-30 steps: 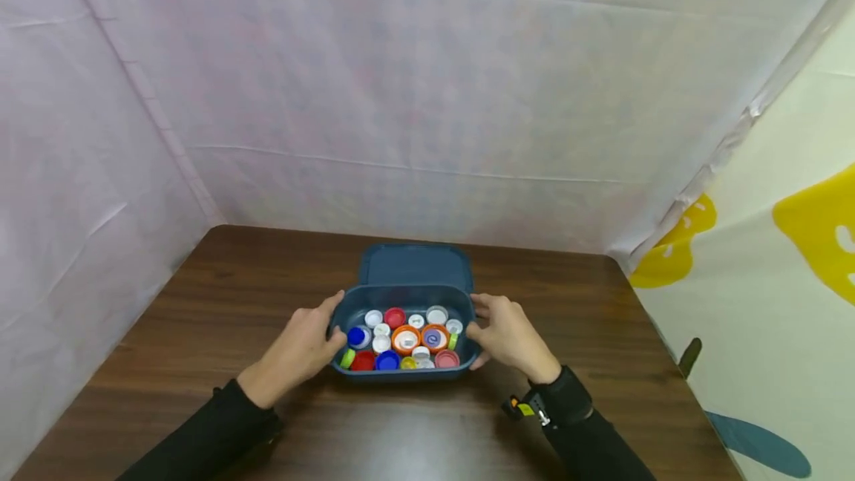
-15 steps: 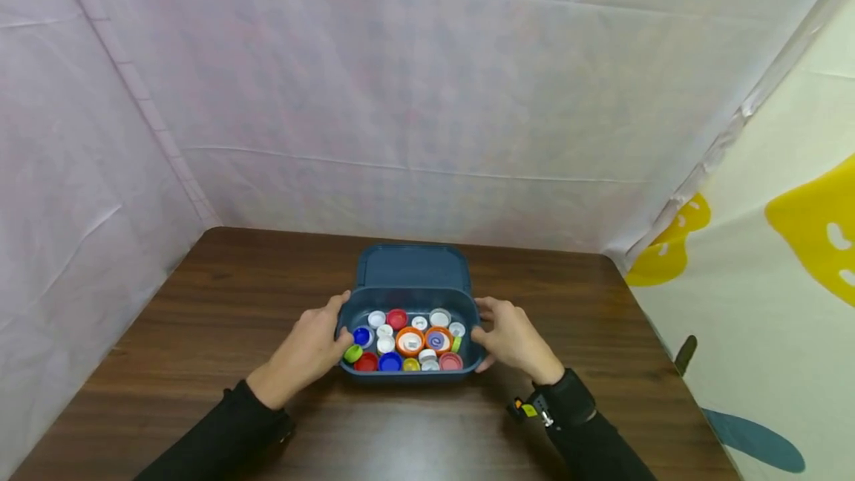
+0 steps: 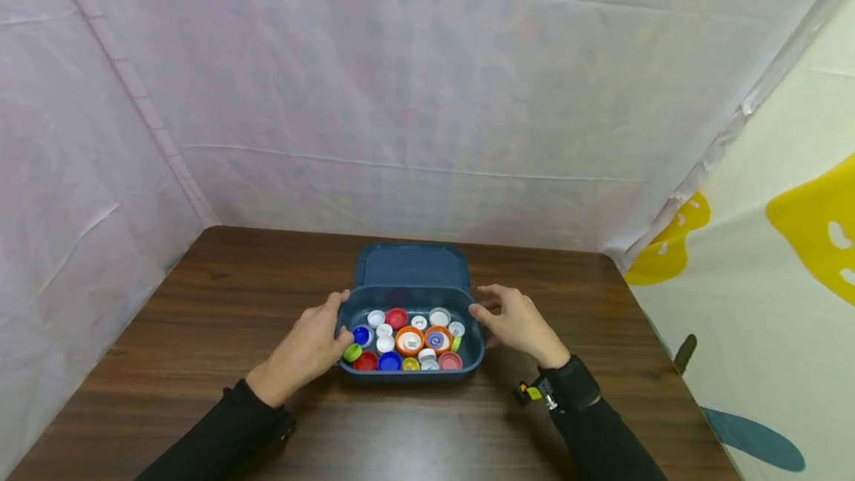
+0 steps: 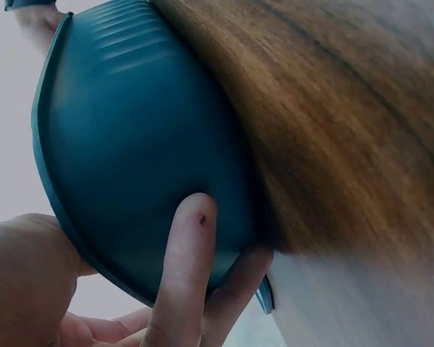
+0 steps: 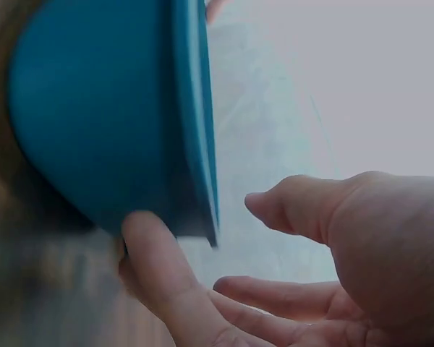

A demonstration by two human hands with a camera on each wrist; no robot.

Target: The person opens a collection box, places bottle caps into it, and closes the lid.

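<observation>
A dark blue plastic box (image 3: pixel 414 377) stands on the wooden table with its lid (image 3: pixel 412 266) folded back behind it. Inside lie several bottle caps in red, white, blue, green, yellow and orange; two larger orange-rimmed caps (image 3: pixel 410 341) are near the middle. My left hand (image 3: pixel 303 344) grips the box's left end, thumb over the rim and fingers (image 4: pixel 189 253) against the outer wall. At the right end, my right hand (image 3: pixel 517 324) has its thumb clear of the rim. In the right wrist view its fingers (image 5: pixel 159 260) are spread beside the box wall, possibly touching it.
The brown wooden table (image 3: pixel 200 362) extends around the box. White sheeting (image 3: pixel 414 95) hangs behind and on the left. A white cloth with yellow and blue shapes (image 3: pixel 761 332) hangs at the right.
The box first shifted slightly right in view, with both hands at its ends. My right hand has since loosened from the right end and lifted a little. The left hand keeps its grip.
</observation>
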